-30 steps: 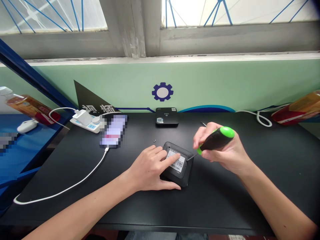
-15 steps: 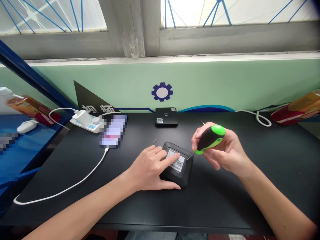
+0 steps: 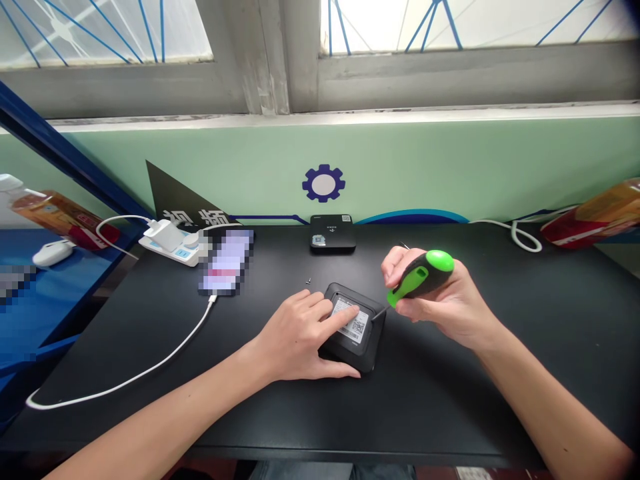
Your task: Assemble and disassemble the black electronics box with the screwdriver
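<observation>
A small black set-top box [image 3: 367, 353] lies label side up on the black desk, turned at an angle. My left hand [image 3: 305, 333] steadies it, the index finger across the white label [image 3: 357, 327] and the thumb along its near edge. In my right hand [image 3: 450, 300] is a green and black screwdriver [image 3: 417, 277], fingers wrapped round the thick handle. Its shaft slants down to the left, and the tip meets the box's right part beside the label. What lies under the tip is too small to tell. Tiny screws [image 3: 308, 281] rest beyond my left hand.
Another black box [image 3: 333, 235] stands at the back by the green wall. To the left are a phone [image 3: 227, 261] on a white charging cable [image 3: 165, 363] and a power strip [image 3: 173, 247]. Drink bottles [image 3: 595, 217] lean at both sides. A thin metal piece [image 3: 404, 245] shows behind my right hand.
The screwdriver handle has turned in my right hand, its green part now facing differently, and my fingers have shifted round it. My left hand and the box stay in place.
</observation>
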`<state>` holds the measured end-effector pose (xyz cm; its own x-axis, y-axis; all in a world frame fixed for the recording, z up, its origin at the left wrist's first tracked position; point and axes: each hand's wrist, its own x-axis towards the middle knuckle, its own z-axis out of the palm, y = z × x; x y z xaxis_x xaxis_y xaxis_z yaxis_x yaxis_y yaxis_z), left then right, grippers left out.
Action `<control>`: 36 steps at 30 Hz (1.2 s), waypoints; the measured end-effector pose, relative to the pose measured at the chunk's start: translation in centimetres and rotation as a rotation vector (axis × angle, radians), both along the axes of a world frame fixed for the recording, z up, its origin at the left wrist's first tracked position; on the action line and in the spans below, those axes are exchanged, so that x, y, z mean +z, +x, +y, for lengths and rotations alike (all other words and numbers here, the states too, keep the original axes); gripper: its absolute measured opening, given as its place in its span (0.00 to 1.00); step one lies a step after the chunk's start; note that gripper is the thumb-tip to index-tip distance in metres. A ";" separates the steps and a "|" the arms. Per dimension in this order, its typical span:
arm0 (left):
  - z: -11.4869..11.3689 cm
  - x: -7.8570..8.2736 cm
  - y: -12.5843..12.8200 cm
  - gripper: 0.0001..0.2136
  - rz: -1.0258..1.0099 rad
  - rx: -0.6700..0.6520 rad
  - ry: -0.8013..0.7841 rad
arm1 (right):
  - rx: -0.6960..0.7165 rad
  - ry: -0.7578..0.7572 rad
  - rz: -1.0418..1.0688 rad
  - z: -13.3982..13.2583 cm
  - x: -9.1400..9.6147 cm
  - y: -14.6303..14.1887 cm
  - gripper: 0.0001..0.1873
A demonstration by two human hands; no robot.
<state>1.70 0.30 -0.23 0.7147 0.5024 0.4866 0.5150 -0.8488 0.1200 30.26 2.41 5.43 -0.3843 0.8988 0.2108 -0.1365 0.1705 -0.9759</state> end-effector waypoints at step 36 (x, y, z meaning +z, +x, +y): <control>0.0 -0.3 -0.2 0.41 0.007 0.001 -0.031 | 0.080 -0.036 -0.038 0.0 -0.2 0.4 0.10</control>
<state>1.53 0.28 -0.49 0.7174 0.5181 0.4657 0.5167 -0.8441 0.1429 30.69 2.37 5.25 -0.4621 0.8717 0.1633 -0.1111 0.1258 -0.9858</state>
